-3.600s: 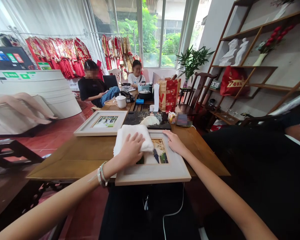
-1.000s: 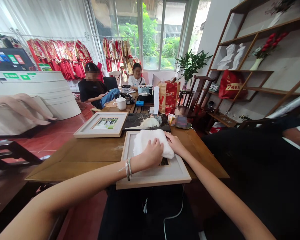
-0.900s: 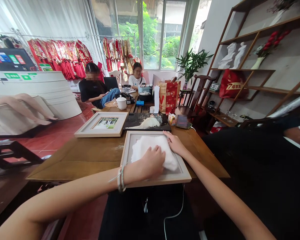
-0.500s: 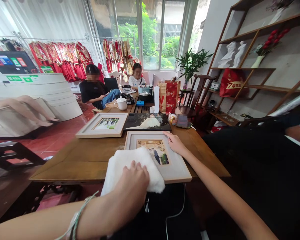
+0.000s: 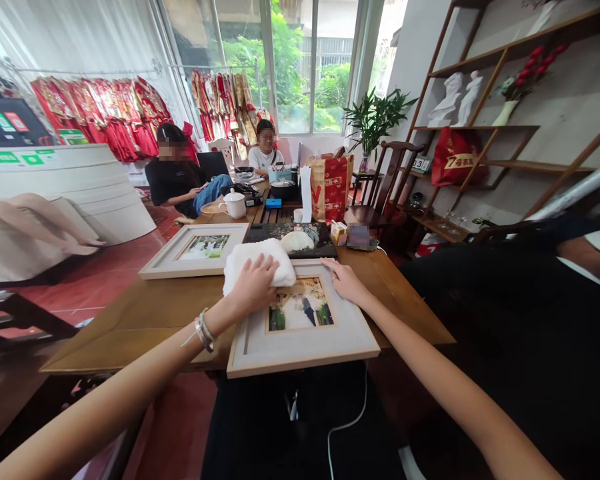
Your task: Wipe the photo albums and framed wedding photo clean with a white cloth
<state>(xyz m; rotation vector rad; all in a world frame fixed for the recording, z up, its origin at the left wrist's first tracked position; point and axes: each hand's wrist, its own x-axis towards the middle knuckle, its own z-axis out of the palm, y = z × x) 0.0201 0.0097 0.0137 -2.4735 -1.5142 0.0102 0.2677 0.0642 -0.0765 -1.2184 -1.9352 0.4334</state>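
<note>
Lying close: two frames (image 5: 305,350), one cloth (image 5: 243,261)

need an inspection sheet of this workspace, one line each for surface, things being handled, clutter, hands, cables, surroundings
Surface: brown wooden table, crowded toward its far end; fine dust or scratches cannot be judged.
Things handled: near picture frame lies face up, photo visible; white cloth covers its far left corner.
Clutter: second picture frame, dark board, white lidded cup, paper bag, small box.
Hands: left hand lies on the cloth; right hand touches the near frame's far right corner.
Cables: white cable hangs below the near frame; ends unclear.
Surroundings: seated person in black, red garments, wooden shelves, green plant.
</note>
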